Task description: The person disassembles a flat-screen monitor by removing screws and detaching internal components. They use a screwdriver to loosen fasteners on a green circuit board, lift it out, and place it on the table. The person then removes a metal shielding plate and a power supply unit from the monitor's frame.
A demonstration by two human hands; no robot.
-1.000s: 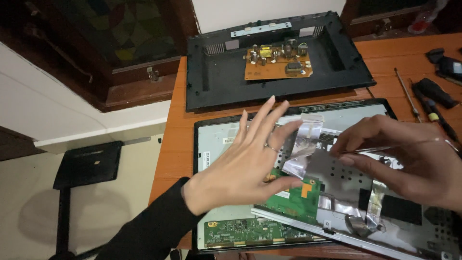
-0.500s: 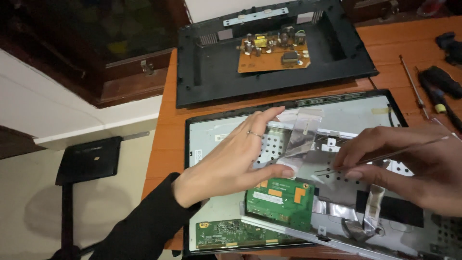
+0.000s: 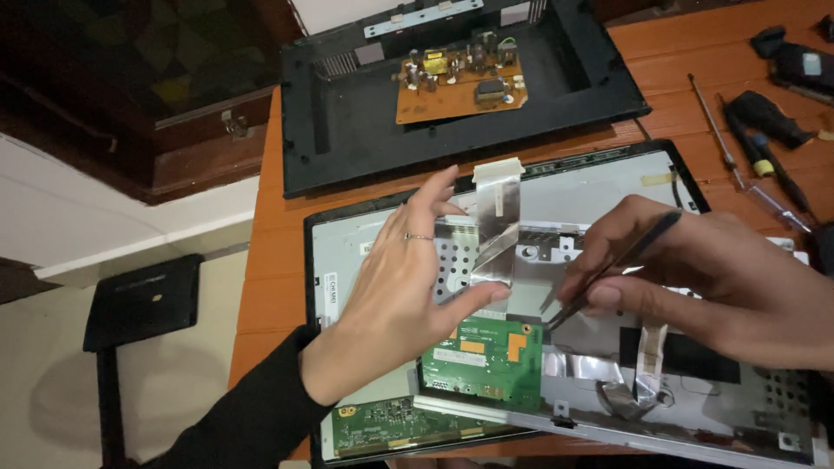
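An opened monitor panel [image 3: 347, 252] lies face down on the orange wooden table. My left hand [image 3: 391, 295], with a ring on one finger, pinches a silvery flat ribbon cable [image 3: 497, 217] between thumb and fingertips and holds it up off the metal shield plate [image 3: 695, 408]. My right hand [image 3: 712, 278] grips black tweezers [image 3: 621, 260], whose tips point down-left at the plate just right of the cable's lower end. A green circuit board [image 3: 482, 356] sits directly below both hands. A second green board [image 3: 391, 426] runs along the panel's near edge.
The black back cover [image 3: 347, 130] lies behind the panel, with an orange power board [image 3: 460, 87] inside it. Screwdrivers [image 3: 738, 156] and dark tools rest on the table at the right. On the floor at the left stands a black stand [image 3: 143, 295].
My left hand went from spread flat over the foil to pinching the ribbon cable, which now stands up straighter. My right hand has moved in closer with the tweezers.
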